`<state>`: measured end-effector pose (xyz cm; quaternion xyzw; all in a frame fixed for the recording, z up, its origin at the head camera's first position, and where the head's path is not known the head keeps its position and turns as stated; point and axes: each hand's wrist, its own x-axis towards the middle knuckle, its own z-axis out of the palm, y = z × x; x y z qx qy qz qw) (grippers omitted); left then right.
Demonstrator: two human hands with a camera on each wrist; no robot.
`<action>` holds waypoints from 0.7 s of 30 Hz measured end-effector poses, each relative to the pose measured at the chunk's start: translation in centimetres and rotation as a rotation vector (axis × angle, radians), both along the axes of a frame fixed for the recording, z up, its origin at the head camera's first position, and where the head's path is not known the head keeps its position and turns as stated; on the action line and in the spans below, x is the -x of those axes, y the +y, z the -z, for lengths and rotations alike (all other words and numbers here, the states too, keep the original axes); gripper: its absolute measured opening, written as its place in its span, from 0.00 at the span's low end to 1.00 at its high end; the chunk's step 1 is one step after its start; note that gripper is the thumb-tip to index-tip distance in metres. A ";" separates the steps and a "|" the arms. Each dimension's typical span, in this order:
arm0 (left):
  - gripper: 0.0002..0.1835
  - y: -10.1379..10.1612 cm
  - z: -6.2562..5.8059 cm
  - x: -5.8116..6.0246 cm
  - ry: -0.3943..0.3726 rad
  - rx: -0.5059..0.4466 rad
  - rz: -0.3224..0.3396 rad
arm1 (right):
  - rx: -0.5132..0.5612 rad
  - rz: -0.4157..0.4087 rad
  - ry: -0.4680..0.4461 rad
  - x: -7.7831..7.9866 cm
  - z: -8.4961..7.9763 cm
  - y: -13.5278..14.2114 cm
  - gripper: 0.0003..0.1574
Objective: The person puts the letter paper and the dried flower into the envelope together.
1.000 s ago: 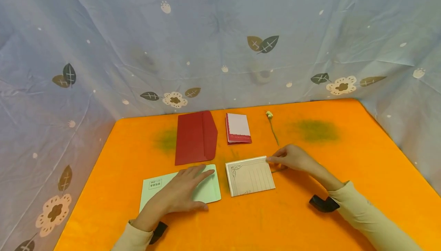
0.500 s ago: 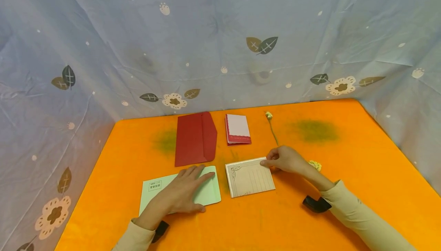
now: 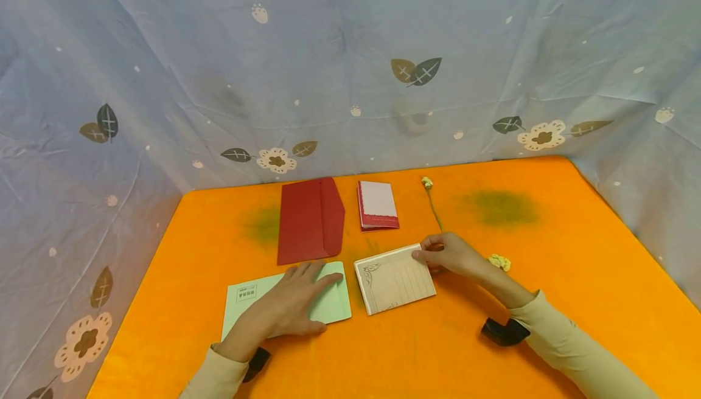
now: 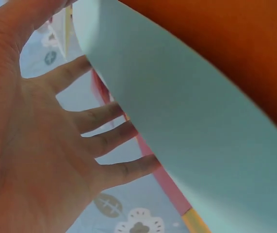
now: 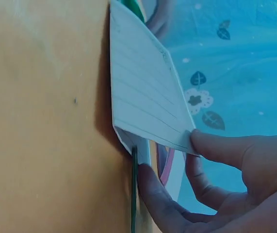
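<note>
Left hand spread, touching green envelope, gripping nothing. Cream card just right of envelope, turned slightly since half-second ago; right hand pinches far right corner, stem at open fold: grip apparently steering card, stem perhaps inside. Red envelope beyond.

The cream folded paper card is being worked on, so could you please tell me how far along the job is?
Done, it seems: a thin green flower stem reaches into the cream folded paper card. In hand: the right hand pinches that card's corner; the left hand touches the mint-green paper envelope. Left, perhaps: the pale-yellow flower head is outside the card, and the card outside the envelope.
</note>
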<state>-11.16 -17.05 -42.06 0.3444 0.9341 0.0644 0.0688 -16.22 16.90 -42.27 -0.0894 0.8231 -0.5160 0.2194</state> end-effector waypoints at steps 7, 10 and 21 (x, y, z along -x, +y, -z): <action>0.46 0.1 0.0 0.4 0.025 -0.007 0.007 | 0.029 0.012 -0.055 0.0 -0.1 -0.1 0.22; 0.46 0.1 0.2 0.5 0.028 -0.010 0.007 | 0.026 0.018 -0.071 0.2 0.2 -0.2 0.21; 0.46 0.0 0.2 0.6 0.022 -0.026 -0.003 | 0.184 0.078 -0.083 0.8 1.2 -0.1 0.30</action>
